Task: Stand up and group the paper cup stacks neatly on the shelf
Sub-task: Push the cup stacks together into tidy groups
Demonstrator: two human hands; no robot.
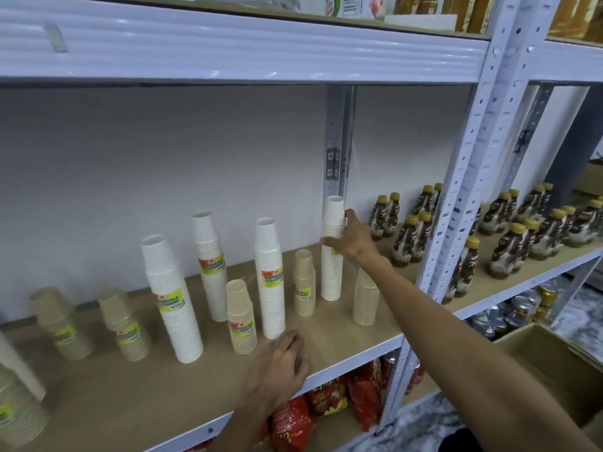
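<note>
Because the stacks stand scattered over the wooden shelf [98, 396] rather than in rows, the grouping looks only partly done. At the far lower left of the frame a blurred cup stack [19, 409] is cut by the edge, so its state cannot be told. Next come two short brown stacks [62, 324] and [125, 326], both upright and near each other. Toward the middle rise three tall white stacks [171, 298], [212, 265] and [269, 278], each wearing a green and orange label, with a short tan stack [240, 318] just in front of them and another tan stack [304, 283] to their right. The left hand [280, 363] rests low at the shelf's front edge, fingers loosely curled and holding nothing, probably to steady the body. Right of centre, the right hand [354, 238] wraps around the upper part of a fourth tall white stack [332, 252], seemingly keeping it upright while it is placed; a third tan stack [365, 301] stands just beside it, partly behind the forearm. That makes four white and five short brownish stacks, besides the blurred one. At the right of the frame, gold-capped bottles [404, 239] fill the shelf, too many to count surely.
</note>
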